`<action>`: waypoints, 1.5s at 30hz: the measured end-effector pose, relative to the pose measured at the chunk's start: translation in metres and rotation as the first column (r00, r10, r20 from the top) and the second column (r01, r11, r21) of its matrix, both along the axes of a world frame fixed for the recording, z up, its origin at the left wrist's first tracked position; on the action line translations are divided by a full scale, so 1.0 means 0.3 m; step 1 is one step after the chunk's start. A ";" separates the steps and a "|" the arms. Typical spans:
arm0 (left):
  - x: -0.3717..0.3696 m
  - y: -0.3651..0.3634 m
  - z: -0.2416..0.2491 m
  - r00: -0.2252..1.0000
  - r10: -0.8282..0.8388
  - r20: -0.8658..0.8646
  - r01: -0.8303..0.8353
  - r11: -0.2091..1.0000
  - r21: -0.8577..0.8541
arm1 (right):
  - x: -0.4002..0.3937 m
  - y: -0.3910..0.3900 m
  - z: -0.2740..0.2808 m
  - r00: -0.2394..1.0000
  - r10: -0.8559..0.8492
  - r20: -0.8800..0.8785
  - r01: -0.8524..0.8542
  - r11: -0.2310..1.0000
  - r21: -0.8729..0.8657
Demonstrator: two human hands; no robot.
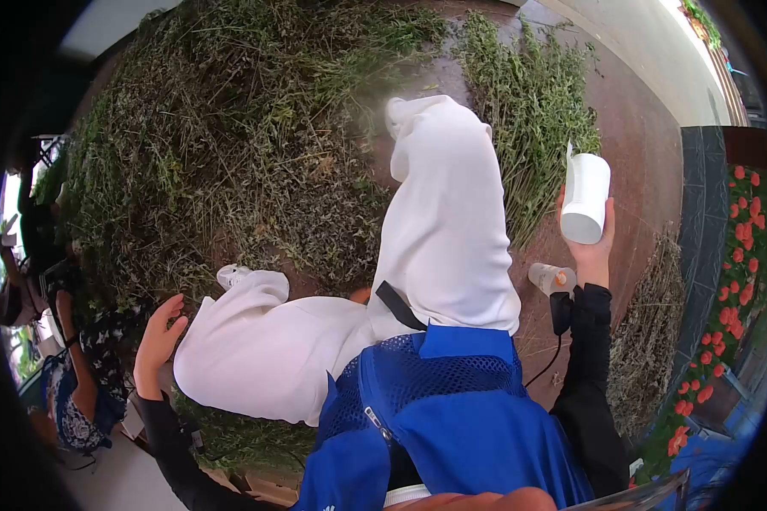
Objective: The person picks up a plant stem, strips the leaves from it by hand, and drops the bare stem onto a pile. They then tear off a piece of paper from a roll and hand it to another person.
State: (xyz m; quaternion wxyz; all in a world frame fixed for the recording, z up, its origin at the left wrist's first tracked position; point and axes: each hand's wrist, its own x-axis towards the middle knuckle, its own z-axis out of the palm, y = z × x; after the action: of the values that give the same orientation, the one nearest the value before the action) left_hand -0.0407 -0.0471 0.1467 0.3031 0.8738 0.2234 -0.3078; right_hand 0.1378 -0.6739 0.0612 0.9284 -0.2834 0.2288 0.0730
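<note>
My right hand [594, 249] is wrapped round a white cylinder [586, 198], which looks like a paper roll with a loose edge at its upper left. Below it, near my right wrist, a clear container with something orange inside [551, 278] lies on the reddish-brown floor. My left hand [158, 337] is raised beside my left knee, fingers apart, holding nothing. White trousers [452, 213] cover my bent legs, between the hands. A large heap of cut green and dry plants [230, 145] spreads in front of me.
A narrower bundle of green stems [528, 111] lies right of my knee, and dried stems [648, 341] lie at the right edge. Another person's arm [81, 366] shows at the far left. A red-flowered strip [733, 315] runs down the right side. A black cable hangs by my right sleeve.
</note>
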 end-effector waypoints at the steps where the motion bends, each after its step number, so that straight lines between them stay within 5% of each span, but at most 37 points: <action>1: -0.014 0.010 -0.022 1.000 0.012 -0.021 -0.012 1.000 0.003 | -0.022 -0.026 -0.046 0.991 -0.062 -0.121 0.055 0.996 -0.066; 6: -0.001 0.012 -0.067 0.999 0.001 -0.049 0.000 1.000 0.003 | -0.227 -0.130 -0.354 0.746 -0.139 -0.651 -0.064 0.958 -0.278; 10: 0.042 -0.045 -0.038 0.998 -0.034 -0.050 0.034 0.999 0.018 | -0.421 -0.229 -0.650 0.655 -0.008 -0.755 -0.312 0.908 -0.280; 12: 0.059 -0.096 -0.016 0.999 -0.036 -0.027 0.038 0.998 0.049 | -0.542 -0.393 -0.916 0.495 0.172 -0.851 -0.823 0.408 -0.396; 13: 0.068 -0.113 -0.006 0.999 -0.031 -0.029 0.033 0.998 0.052 | -0.545 -0.377 -0.890 0.491 0.175 -0.853 -0.823 0.413 -0.389; 15: 0.082 -0.145 0.004 0.999 -0.030 -0.037 0.032 0.998 0.057 | -0.536 -0.325 -0.799 0.465 -0.117 -0.878 -0.827 -0.411 -0.383; 19: 0.094 -0.193 0.014 0.997 -0.059 -0.040 0.062 0.996 0.066 | -0.575 -0.319 -0.843 0.494 -0.154 -0.856 -0.790 -0.490 -0.368; 21: 0.105 -0.204 0.009 0.997 -0.062 -0.047 0.066 0.995 0.070 | -0.589 -0.264 -0.796 0.627 -0.208 -0.751 -0.689 -0.599 -0.409; 33: 0.119 -0.232 -0.008 0.986 -0.160 0.033 0.156 0.983 0.100 | -0.762 -0.397 -0.841 0.489 -0.246 -0.837 -0.858 -0.310 -0.410; 37: 0.137 -0.289 -0.001 0.964 -0.256 0.067 0.238 0.950 0.200 | -0.699 -0.415 -0.817 0.419 -0.246 -0.874 -0.866 -0.398 -0.303; 39: 0.161 -0.336 -0.012 0.942 -0.315 0.117 0.287 0.935 0.209 | -0.626 -0.384 -0.781 0.673 0.005 -0.740 -0.605 -0.572 -0.554; 41: 0.165 -0.345 -0.057 0.876 -0.424 0.232 0.376 0.900 0.222 | -0.450 -0.293 -0.645 0.787 0.287 -0.547 -0.538 -0.116 -0.835; 44: 0.187 -0.357 -0.144 0.830 -0.494 0.258 0.442 0.866 0.236 | -0.116 -0.063 -0.256 0.884 0.449 -0.135 -0.248 0.203 -0.947; 45: 0.194 -0.361 -0.171 0.810 -0.510 0.289 0.450 0.857 0.253 | -0.030 0.041 -0.091 0.873 0.486 -0.042 -0.144 0.176 -0.974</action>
State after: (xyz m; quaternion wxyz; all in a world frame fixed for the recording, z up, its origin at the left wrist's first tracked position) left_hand 0.0174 -0.1554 0.0953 0.1727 0.9647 -0.0364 -0.1955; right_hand 0.1289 -0.6616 0.0340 0.5448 -0.8352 0.0270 0.0704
